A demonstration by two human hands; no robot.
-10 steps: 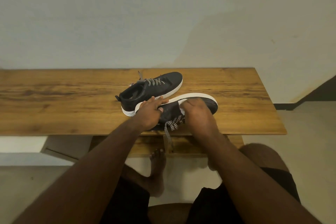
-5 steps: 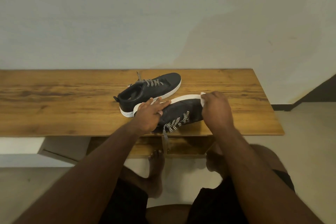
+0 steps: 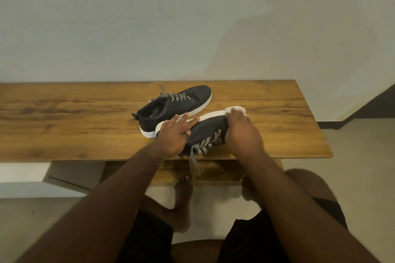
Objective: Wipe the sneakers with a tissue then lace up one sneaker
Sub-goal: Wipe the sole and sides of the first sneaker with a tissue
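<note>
Two black sneakers with white soles and checkered laces lie on the wooden table (image 3: 64, 126). The near sneaker (image 3: 208, 131) is tipped on its side at the front edge, one lace hanging over the edge. My left hand (image 3: 176, 132) rests on its heel end with fingers spread. My right hand (image 3: 241, 130) covers its toe and holds a white tissue (image 3: 235, 110) against the toe end. The far sneaker (image 3: 173, 104) stands upright behind it, untouched.
A plain wall runs behind the table. The table's right end (image 3: 316, 134) drops to a tiled floor. Under the front edge is a lower wooden shelf (image 3: 215, 172), with my bare feet and knees below it.
My right hand has slid with the tissue from the sneaker's middle to its toe end. My left hand has stayed on the heel. The far sneaker has not moved.
</note>
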